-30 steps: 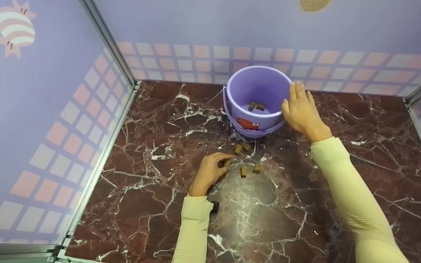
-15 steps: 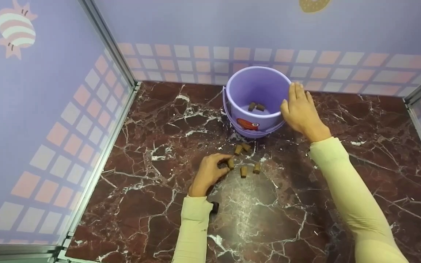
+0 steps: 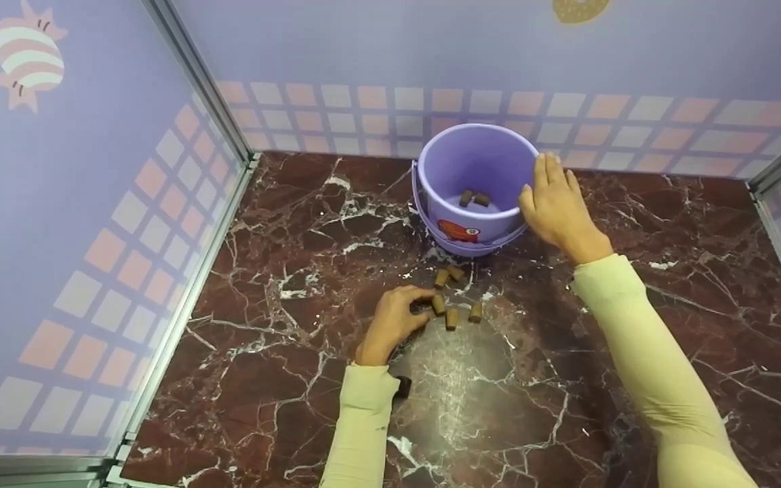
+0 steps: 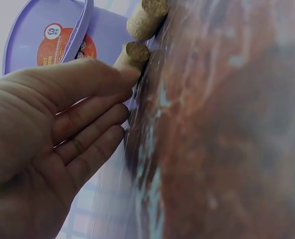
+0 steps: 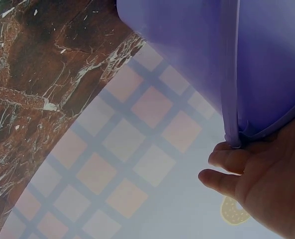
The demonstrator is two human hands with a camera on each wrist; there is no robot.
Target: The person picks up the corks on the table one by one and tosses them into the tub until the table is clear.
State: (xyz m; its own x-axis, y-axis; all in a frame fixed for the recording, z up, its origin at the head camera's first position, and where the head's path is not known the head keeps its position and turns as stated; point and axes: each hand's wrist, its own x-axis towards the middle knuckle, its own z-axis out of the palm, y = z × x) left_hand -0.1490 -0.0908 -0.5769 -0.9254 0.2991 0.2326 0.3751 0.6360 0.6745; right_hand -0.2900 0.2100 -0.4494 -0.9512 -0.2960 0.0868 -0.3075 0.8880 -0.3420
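Observation:
In the head view a purple bucket (image 3: 478, 226) stands upright near the back wall, two cork stoppers (image 3: 474, 198) on its bottom. My right hand (image 3: 556, 207) holds the bucket's right rim, thumb over the edge and fingers along the outside. The right wrist view shows its fingers beside the handle joint (image 5: 234, 142). My left hand (image 3: 397, 318) is low over the table, fingertips beside a cork stopper (image 3: 438, 304); the left wrist view shows the thumb overlapping that cork (image 4: 132, 55), with the other fingers loosely extended. Several more corks (image 3: 451, 318) lie close by.
The red-brown marbled table (image 3: 282, 379) reflects light in front of the corks. Purple panels with pink and white squares (image 3: 336, 122) rise behind and at both sides. A metal frame strip (image 3: 187, 318) runs along the left edge.
The cork beside my left hand has gone from between the fingertips to lying a little further right. My left hand has shifted slightly right. The right hand and bucket look still.

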